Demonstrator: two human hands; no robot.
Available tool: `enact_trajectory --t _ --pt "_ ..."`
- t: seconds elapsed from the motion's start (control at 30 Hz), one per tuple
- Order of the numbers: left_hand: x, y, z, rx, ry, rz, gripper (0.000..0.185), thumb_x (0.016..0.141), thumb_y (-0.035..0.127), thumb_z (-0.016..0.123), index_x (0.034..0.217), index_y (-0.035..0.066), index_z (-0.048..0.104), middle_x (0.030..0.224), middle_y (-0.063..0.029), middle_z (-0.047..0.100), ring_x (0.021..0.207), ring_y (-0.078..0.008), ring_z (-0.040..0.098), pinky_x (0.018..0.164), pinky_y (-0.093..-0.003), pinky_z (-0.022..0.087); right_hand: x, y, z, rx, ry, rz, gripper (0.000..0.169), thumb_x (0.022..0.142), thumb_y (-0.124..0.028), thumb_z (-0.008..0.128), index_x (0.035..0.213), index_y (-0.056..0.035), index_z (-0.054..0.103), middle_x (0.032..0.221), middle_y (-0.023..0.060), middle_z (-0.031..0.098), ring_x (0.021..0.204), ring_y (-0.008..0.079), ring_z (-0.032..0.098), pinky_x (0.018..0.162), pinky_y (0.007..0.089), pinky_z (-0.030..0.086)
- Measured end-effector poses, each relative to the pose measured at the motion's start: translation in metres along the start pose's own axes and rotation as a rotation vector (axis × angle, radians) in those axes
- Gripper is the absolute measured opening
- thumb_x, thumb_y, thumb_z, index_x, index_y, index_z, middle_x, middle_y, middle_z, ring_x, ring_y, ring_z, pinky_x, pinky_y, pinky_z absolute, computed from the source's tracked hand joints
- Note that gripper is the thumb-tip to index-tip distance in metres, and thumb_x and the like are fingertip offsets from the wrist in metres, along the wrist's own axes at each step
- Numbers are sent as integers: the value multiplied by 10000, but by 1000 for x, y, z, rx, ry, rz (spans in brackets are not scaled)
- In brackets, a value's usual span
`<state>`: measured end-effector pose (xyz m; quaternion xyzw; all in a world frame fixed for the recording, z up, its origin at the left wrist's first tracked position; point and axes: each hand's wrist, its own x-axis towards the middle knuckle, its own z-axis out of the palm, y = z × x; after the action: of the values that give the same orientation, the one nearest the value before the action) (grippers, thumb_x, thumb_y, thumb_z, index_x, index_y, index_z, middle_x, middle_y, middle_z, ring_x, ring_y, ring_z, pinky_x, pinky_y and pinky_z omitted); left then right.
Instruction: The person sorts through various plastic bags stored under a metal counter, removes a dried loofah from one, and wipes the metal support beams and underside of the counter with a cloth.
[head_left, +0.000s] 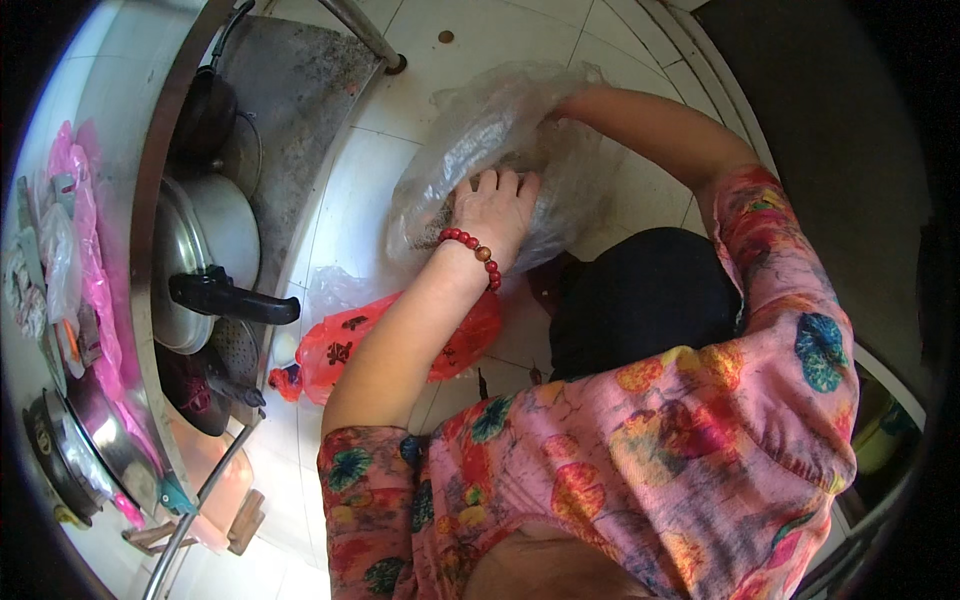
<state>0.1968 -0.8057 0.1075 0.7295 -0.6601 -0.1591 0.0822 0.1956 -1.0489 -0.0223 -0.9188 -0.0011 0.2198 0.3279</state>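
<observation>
A large, crumpled clear plastic bag (480, 135) lies over the tiled floor in front of me, with something brown and grainy showing dimly at its left side. My left hand (496, 206), below a red bead bracelet (471, 241), rests palm down at the bag, fingers slightly spread; what lies under the palm is hidden. The right forearm reaches to the bag's upper right edge, and my right hand is hidden in or behind the plastic. Under my left forearm lies a red plastic bag (337, 337) with dark writing, beside a smaller clear bag (337, 289).
At the left, a rack holds a pressure cooker (217, 225) with a black handle (232, 298) sticking out, and a dark pan (204, 112). Pink plastic bags (97, 277) lie on the counter above. A metal table leg (360, 30) stands at the top.
</observation>
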Motion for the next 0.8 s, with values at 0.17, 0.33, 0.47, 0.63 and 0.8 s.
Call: enact_trajectory --t 0.17,0.33,0.47,0.63,0.8 --pt "5 4 4 26 -16 51 450 794 99 530 1239 106 462 1101 -114 540 1061 -260 497 859 -493 363 14 79 19 409 60 -62 534 866 -178 544 1363 -101 364 1426 57 317 1318 186 271 1082 338 234" --pt "1 9 -34 108 -248 -80 455 798 94 525 1248 122 460 1128 -112 530 1065 -264 494 866 -489 365 27 11 -2 412 135 -117 466 818 -266 637 1242 -113 518 1343 78 437 1215 251 421 1013 398 342" --pt "1 4 -38 -5 -310 -99 711 656 114 713 1295 129 403 1182 -134 487 1148 -298 440 923 -474 367 -29 -66 -50 270 -5 -117 502 811 -298 638 1255 -107 502 1304 99 472 1190 267 442 997 401 353" --pt "1 -16 -32 -154 -390 -126 694 675 192 676 1304 81 405 1201 -187 485 1156 -349 450 934 -450 396 -33 -93 -31 117 -85 -84 506 812 -303 636 1253 -97 500 1277 113 489 1166 276 459 981 401 365" --pt "6 -22 -36 -327 -487 -121 674 702 214 626 1307 27 394 1205 -243 473 1119 -389 473 945 -407 410 -37 -102 -10 53 -69 -71 512 812 -309 633 1252 -87 498 1250 127 507 1142 285 476 966 400 377"
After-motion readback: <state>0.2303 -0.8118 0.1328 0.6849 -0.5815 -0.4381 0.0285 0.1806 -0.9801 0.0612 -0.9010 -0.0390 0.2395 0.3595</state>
